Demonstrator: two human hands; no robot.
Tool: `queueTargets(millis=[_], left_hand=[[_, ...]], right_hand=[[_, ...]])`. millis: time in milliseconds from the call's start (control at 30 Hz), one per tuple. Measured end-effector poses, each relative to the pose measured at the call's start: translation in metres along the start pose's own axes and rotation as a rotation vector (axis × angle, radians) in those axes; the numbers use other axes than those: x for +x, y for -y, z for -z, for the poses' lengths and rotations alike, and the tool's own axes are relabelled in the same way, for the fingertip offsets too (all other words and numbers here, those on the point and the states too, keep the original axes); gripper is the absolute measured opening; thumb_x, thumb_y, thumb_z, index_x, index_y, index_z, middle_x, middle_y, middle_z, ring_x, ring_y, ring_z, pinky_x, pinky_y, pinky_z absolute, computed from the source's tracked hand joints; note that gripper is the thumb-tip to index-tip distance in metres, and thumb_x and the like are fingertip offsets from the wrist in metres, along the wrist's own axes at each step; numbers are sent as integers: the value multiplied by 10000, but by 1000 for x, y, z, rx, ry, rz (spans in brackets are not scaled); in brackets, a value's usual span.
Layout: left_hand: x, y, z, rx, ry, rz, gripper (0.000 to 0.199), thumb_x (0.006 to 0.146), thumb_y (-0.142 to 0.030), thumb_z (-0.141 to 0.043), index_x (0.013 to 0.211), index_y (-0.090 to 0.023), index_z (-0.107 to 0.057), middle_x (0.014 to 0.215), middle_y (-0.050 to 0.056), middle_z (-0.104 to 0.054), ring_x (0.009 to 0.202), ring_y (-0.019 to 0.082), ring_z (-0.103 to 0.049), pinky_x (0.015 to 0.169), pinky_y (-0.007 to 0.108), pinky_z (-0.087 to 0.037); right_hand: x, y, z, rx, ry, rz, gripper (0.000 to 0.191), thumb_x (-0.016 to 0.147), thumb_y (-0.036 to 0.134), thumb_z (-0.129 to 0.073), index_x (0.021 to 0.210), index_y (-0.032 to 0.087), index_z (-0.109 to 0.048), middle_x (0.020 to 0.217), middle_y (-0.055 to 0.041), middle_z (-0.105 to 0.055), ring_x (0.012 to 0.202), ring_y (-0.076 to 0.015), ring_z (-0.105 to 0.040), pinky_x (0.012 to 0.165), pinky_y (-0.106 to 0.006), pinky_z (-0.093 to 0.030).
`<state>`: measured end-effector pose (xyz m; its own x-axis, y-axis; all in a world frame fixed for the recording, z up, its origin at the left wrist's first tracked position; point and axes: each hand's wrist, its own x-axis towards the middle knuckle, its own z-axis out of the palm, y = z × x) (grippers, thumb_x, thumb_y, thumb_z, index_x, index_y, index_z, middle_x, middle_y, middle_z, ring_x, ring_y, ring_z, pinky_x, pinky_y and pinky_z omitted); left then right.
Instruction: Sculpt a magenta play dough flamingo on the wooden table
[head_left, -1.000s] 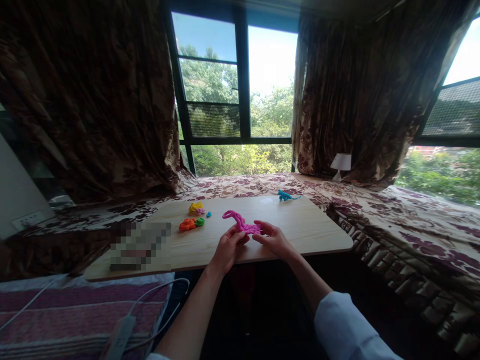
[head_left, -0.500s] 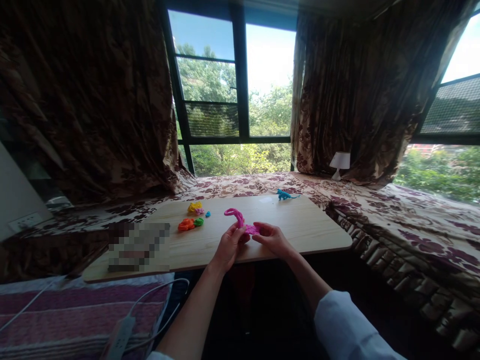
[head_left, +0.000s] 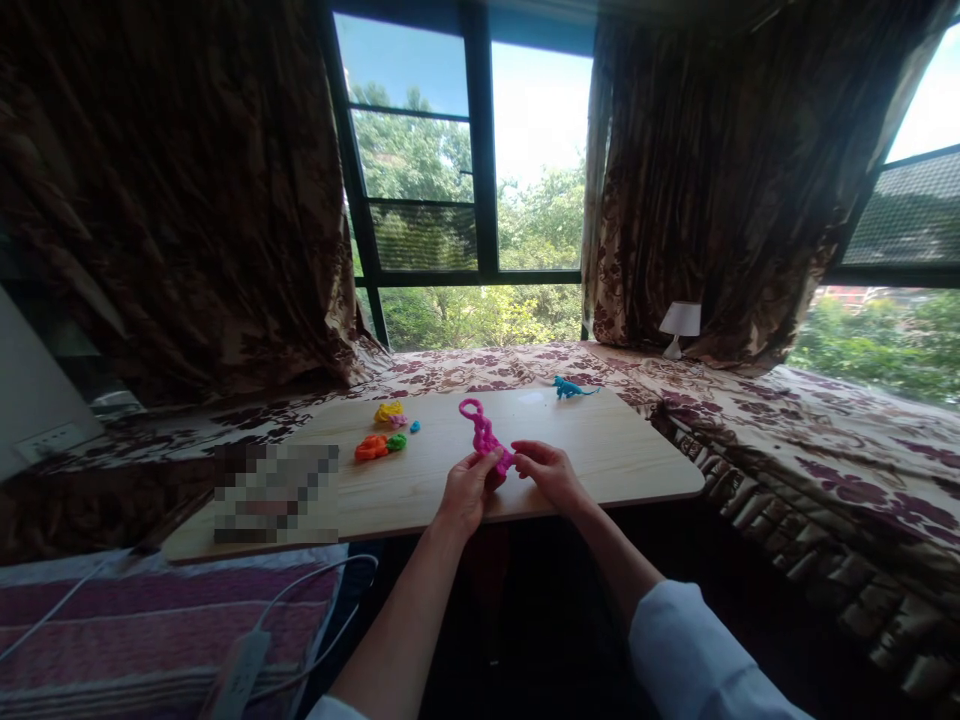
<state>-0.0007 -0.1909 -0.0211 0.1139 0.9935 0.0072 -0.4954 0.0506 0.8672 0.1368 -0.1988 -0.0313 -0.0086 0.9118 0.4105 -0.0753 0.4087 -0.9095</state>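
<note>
A magenta braided strand is held up over the middle of the table's near edge, its long axis running from the fingers away toward the far edge and leaning slightly left, with the closed loop at its tip pointing that way. The left hand pinches its lower end between thumb and fingers; the right hand has its fingertips at the strand's right side, and I cannot tell whether they grip it or only touch. The lowest part of the strand is hidden behind the left thumb and fingers, and a pixelated patch covers whatever lies toward the table's near left corner. A second ago the loop bent over to the left and the body lay flatter toward the right hand; now the strand is straighter and steeper. Left of the hands on the table sit an orange bundle touching a green lump, a yellow bundle behind them, and a small blue bit. Near the far right corner stands a blue animal figurine, its tail toward the right edge
</note>
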Motion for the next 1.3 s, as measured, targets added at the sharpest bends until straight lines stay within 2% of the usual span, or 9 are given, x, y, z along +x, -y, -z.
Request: queueTargets(millis=[200,500,733,833,933,1100,1300], left_hand=[[-2,2,-4,47,-25,9,285,568,-209,-735,812,-110,-626,713,31,-631,618,96,-576,602,237,-492],[-1,1,-4,6,-93,-2,288,527,-185,-752,771,-110,-618,675,23,-630,570,93,-578,568,233,-498],[1,5,-5,47,-125,-31,320,503,-198,-759,776,-96,-627,645,28,-628,552,105,-577,562,251,-502],[1,4,-6,53,-126,-32,333,505,-211,-759,793,-96,-636,671,37,-636,564,106,-579,567,248,-500],[2,5,-7,52,-142,-47,345,517,-229,-755,818,-102,-646,678,36,-639,571,102,-579,564,232,-490],[5,8,-7,51,-161,-85,358,525,-258,-753,835,-109,-653,663,34,-644,571,110,-585,563,227,-477],[6,10,-10,38,-173,-78,372,504,-257,-761,835,-123,-657,643,18,-645,553,109,-583,555,229,-472]], right_hand=[[-1,-1,-3,-51,-48,27,241,689,370,-623,791,155,-661,678,-23,-633,584,-115,-539,547,-238,-449],[-6,3,-4,-272,-8,238,205,770,292,-548,875,197,-695,808,-42,-629,739,-148,-581,653,-252,-473],[-5,-2,-6,-271,-5,271,180,776,255,-545,865,196,-691,785,-38,-612,720,-144,-587,649,-252,-480],[-7,-2,-8,-331,-27,281,208,770,264,-554,937,193,-656,811,-36,-595,686,-129,-574,613,-242,-483],[-10,0,-12,-442,-86,314,345,716,266,-610,1054,208,-577,854,-27,-568,652,-114,-549,570,-233,-478],[-15,3,-18,-632,-138,358,303,689,238,-615,989,231,-570,907,-16,-529,657,-104,-521,576,-235,-464],[-14,2,-18,-655,-126,357,369,709,225,-591,1075,241,-552,909,-22,-526,690,-117,-521,595,-239,-458]])
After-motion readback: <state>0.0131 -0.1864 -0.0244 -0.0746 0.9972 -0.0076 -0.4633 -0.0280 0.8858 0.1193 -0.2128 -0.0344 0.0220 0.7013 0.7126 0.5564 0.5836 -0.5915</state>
